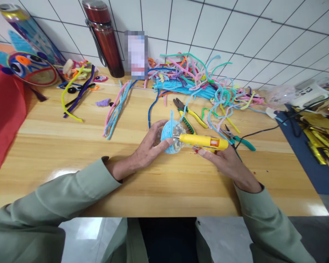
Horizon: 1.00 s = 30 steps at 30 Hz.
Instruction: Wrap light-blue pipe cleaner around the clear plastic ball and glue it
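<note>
My left hand (149, 148) is closed round a clear plastic piece (180, 143), perhaps a bottle part, with light-blue pipe cleaner (167, 132) wound about it. One blue end sticks up from the coil, and a longer strand runs off towards the back. My right hand (227, 160) grips a yellow hot glue gun (201, 141) from the right. Its metal nozzle points left and meets the blue winding near my left thumb; whether glue is coming out cannot be made out. Yellow-and-green pliers (196, 117) lie just beyond the plastic piece.
A tangled heap of pipe cleaners (186, 86) lies along the tiled wall. Teal-handled pliers (245, 143) and a black cable (274, 128) are at the right. Farther left stand a red thermos (105, 40), a tall can (33, 33) and a decorated owl-like piece (30, 69).
</note>
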Each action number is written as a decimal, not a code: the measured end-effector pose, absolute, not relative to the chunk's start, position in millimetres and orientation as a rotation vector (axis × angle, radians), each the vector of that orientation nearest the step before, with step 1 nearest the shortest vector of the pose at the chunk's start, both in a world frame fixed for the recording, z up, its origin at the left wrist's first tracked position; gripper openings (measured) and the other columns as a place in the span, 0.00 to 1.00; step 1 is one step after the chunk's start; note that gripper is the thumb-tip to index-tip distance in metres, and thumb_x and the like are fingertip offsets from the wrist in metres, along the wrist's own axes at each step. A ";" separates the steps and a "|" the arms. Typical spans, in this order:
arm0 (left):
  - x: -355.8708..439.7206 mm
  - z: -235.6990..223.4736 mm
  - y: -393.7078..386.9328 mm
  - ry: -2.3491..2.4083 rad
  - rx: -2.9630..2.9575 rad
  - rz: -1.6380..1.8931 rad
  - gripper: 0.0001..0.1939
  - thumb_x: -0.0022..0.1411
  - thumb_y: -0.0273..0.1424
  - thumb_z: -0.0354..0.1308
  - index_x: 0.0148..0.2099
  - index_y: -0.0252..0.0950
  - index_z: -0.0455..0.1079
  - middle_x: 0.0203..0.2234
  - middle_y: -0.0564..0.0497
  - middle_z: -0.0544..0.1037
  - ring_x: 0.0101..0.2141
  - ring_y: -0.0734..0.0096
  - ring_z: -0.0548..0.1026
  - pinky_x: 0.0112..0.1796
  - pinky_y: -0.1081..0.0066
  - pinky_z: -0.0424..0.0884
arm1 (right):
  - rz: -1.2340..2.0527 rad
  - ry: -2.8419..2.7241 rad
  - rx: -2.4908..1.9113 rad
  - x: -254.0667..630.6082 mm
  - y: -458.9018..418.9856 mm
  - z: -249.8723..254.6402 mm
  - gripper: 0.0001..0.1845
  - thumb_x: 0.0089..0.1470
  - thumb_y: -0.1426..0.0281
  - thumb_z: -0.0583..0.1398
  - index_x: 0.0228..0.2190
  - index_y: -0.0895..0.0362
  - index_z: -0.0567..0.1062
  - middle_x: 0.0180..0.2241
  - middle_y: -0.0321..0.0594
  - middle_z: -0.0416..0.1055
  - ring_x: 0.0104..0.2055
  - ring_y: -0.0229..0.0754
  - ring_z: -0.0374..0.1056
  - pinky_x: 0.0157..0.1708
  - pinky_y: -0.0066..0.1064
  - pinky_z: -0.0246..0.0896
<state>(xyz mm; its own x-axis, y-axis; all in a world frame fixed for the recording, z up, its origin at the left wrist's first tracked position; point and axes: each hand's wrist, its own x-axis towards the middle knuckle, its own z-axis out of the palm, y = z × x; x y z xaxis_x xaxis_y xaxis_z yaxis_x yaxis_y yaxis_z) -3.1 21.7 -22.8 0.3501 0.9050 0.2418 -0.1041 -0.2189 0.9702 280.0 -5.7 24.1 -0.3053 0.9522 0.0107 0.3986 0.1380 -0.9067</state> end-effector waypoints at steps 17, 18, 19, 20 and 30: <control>-4.4 -24.2 22.5 0.789 1.506 1.114 0.30 0.73 0.47 0.64 0.69 0.44 0.59 0.62 0.43 0.72 0.60 0.55 0.74 0.63 0.51 0.73 | 1.075 -1.817 -1.277 279.7 -2.5 26.1 0.19 0.63 0.49 0.68 0.42 0.52 0.86 0.38 0.41 0.85 0.39 0.49 0.79 0.41 0.39 0.77; -4.3 -24.5 22.5 0.792 1.511 1.118 0.30 0.73 0.47 0.64 0.69 0.44 0.60 0.62 0.43 0.72 0.60 0.54 0.74 0.63 0.51 0.73 | 1.077 -1.816 -1.275 279.2 -2.4 25.6 0.20 0.63 0.49 0.68 0.42 0.52 0.86 0.38 0.41 0.85 0.39 0.49 0.79 0.41 0.39 0.77; -4.2 -24.8 22.6 0.791 1.513 1.121 0.30 0.73 0.47 0.64 0.69 0.44 0.60 0.62 0.43 0.72 0.60 0.54 0.74 0.63 0.50 0.73 | 1.082 -1.816 -1.271 278.6 -2.4 25.3 0.20 0.63 0.49 0.68 0.42 0.52 0.86 0.39 0.41 0.85 0.39 0.49 0.79 0.41 0.40 0.77; -4.1 -25.1 22.7 0.787 1.514 1.123 0.30 0.73 0.46 0.64 0.69 0.44 0.60 0.62 0.43 0.72 0.60 0.54 0.74 0.63 0.50 0.73 | 1.087 -1.814 -1.264 277.8 -2.3 25.3 0.20 0.63 0.49 0.68 0.43 0.52 0.86 0.39 0.41 0.84 0.39 0.49 0.79 0.41 0.40 0.77; -4.6 -26.5 22.3 0.798 1.519 1.113 0.29 0.74 0.46 0.64 0.69 0.45 0.60 0.61 0.43 0.73 0.60 0.54 0.74 0.63 0.49 0.74 | 1.111 -1.822 -1.248 280.9 -3.2 24.3 0.18 0.63 0.50 0.68 0.42 0.51 0.86 0.37 0.40 0.83 0.39 0.49 0.79 0.41 0.39 0.77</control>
